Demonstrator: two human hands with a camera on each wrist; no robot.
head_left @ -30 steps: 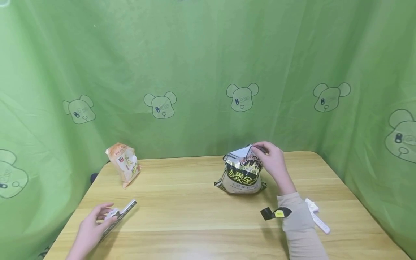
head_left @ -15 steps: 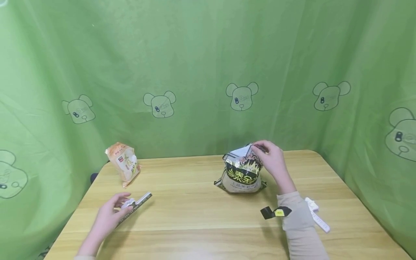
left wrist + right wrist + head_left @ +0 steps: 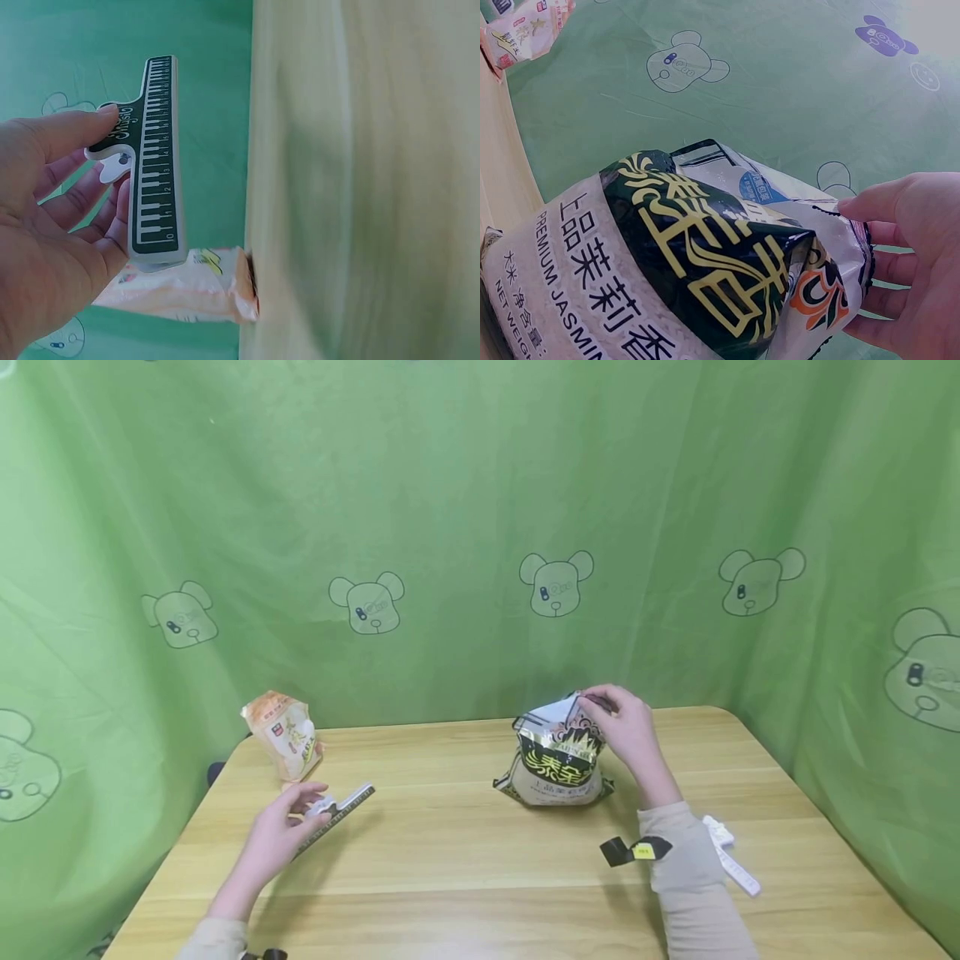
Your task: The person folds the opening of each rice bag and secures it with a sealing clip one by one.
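Note:
My left hand pinches a long bag clip by its handles, above the left part of the table. The clip is black with a piano-key and ruler print and the word "Music", white on its other side. On the right, my right hand pinches the top edge of a rice bag, which stands on the table. In the right wrist view the bag carries the words "Premium Jasmin", and its top is folded over by the thumb and fingers.
An orange and white food packet stands at the table's back left corner. A white clip lies right of my right forearm. A black strap with a yellow label hangs from the right sleeve. Behind the wooden table hangs a green curtain.
My left hand has carried the bag clip forward and to the right, up beside the orange packet. My right hand keeps its hold on the rice bag, nearly still.

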